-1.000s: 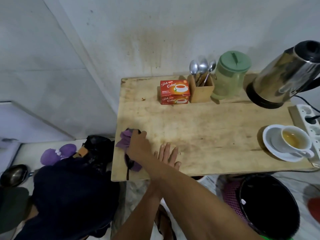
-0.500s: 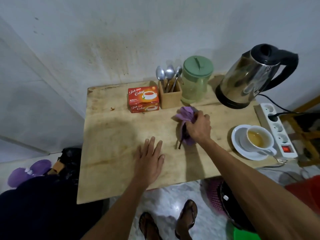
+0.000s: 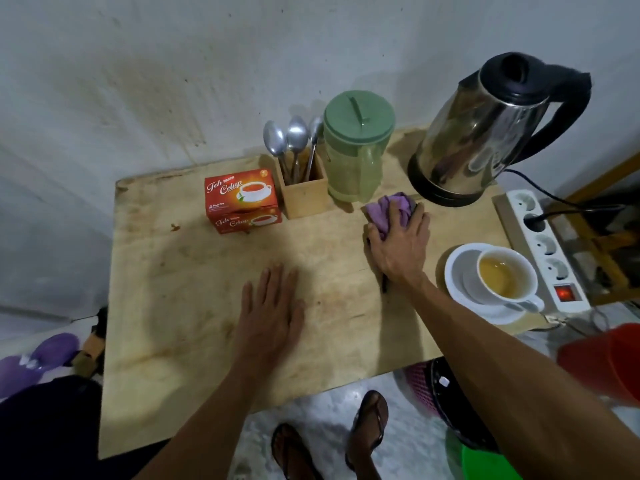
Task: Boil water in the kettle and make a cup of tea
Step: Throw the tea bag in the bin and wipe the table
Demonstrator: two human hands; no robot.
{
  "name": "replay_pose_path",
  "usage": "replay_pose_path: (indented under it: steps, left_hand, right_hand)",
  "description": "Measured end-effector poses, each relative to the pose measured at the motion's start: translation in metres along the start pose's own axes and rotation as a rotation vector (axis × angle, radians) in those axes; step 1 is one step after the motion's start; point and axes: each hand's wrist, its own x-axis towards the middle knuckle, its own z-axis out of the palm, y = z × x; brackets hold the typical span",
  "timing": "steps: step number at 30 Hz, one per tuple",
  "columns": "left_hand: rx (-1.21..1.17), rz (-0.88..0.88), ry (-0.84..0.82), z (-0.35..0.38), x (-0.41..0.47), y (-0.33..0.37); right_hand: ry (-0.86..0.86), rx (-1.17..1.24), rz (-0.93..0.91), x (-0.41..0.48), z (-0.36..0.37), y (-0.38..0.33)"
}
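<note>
A steel kettle [image 3: 485, 140] with a black lid and handle stands on its base at the table's back right. A white cup of tea [image 3: 504, 277] sits on a white saucer [image 3: 457, 271] near the right edge. My right hand [image 3: 398, 244] grips a crumpled purple cloth [image 3: 388, 211] and presses it on the wooden table [image 3: 194, 306], just in front of the kettle and a green lidded jug [image 3: 356, 147]. My left hand [image 3: 270, 313] lies flat on the table's middle, fingers straight. A red tea box [image 3: 242, 200] stands at the back.
A wooden holder with three spoons [image 3: 301, 168] stands between the tea box and jug. A white power strip [image 3: 547, 247] with a lit red switch lies at the right edge. Below are a black bin [image 3: 460, 410], a red tub [image 3: 609, 362] and my sandalled feet.
My right hand has swept the purple cloth from the table's left front edge across to the right, up near the kettle. My left hand has stayed flat on the table.
</note>
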Motion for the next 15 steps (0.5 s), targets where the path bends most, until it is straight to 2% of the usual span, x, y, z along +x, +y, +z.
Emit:
replay_pose_path:
  steps: [3,6,12,15]
  left_hand:
    - [0.005,-0.003,0.006,0.004,0.001,-0.001]
    - [0.005,-0.033,0.012,0.006,0.001,-0.001]
    - [0.008,-0.043,0.003,-0.001,-0.001,0.003]
    - [-0.005,-0.049,0.005,-0.005,0.0,0.005]
  right_hand:
    - [0.018,-0.037,-0.124,-0.015,0.014,-0.015]
    - [0.0,0.031,-0.252,-0.045,0.028,-0.036]
    - [-0.195,0.206,-0.601,-0.096,0.029,-0.048]
    - [-0.065,0.352,-0.485,-0.085,0.018,-0.04]
